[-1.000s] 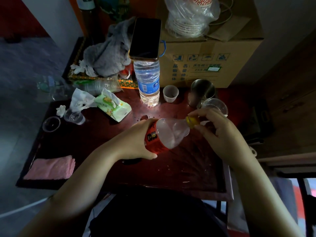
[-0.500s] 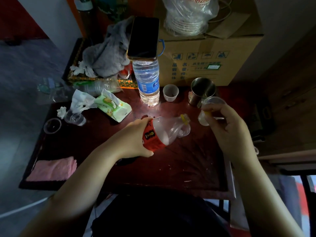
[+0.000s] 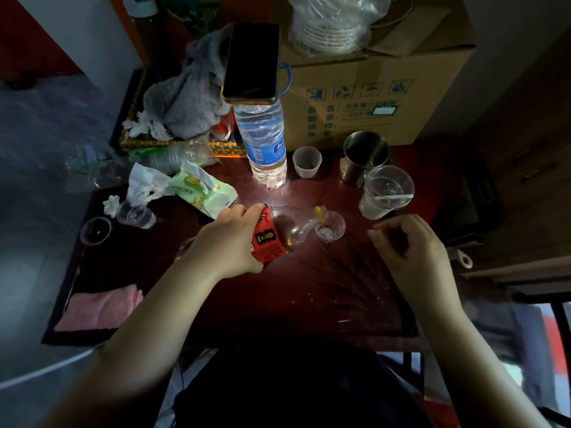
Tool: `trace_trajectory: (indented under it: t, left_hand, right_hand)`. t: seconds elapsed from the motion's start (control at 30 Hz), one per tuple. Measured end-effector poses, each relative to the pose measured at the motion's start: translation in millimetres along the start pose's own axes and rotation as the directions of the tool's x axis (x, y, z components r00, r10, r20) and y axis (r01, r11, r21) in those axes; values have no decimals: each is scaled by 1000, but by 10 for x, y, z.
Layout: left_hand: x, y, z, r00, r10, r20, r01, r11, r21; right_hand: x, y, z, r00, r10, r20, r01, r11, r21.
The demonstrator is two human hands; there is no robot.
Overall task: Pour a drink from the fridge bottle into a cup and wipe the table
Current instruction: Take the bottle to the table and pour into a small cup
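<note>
My left hand [image 3: 232, 239] grips a clear bottle with a red label [image 3: 279, 231] and tips it to the right. Its mouth, ringed in yellow, rests over a small clear cup [image 3: 330, 227] standing on the dark red table [image 3: 309, 298]. A little liquid sits in that cup. To the right of the cup, my right hand [image 3: 408, 251] hovers with its fingers curled around the yellow cap [image 3: 379, 232], of which only an edge shows. A folded pink cloth [image 3: 100, 307] lies at the table's near left corner.
A tall water bottle [image 3: 262, 143] with a phone [image 3: 251, 61] on top stands at the back. Beside it are a small cup [image 3: 306, 162], a metal mug [image 3: 364, 156] and a large plastic cup [image 3: 384, 191]. A tissue pack [image 3: 202, 188], small cups and a cardboard box [image 3: 370, 97] crowd the left and rear.
The cap came off the bottle in my right hand, which then moved right and lower. My left hand tipped the bottle's mouth down over the small cup.
</note>
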State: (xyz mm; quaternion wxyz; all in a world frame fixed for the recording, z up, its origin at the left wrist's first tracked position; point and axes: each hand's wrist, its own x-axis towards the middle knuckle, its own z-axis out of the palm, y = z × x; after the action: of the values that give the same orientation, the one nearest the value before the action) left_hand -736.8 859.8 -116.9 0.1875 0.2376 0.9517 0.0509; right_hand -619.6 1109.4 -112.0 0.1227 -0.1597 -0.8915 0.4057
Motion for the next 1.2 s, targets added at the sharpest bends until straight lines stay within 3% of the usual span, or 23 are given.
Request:
trace_trajectory:
  t: [1.2]
  left_hand:
    - [110, 49, -162, 999, 35, -10, -33, 989, 141]
  right_hand:
    - [-81, 16, 50, 998, 39, 48, -39, 999, -8]
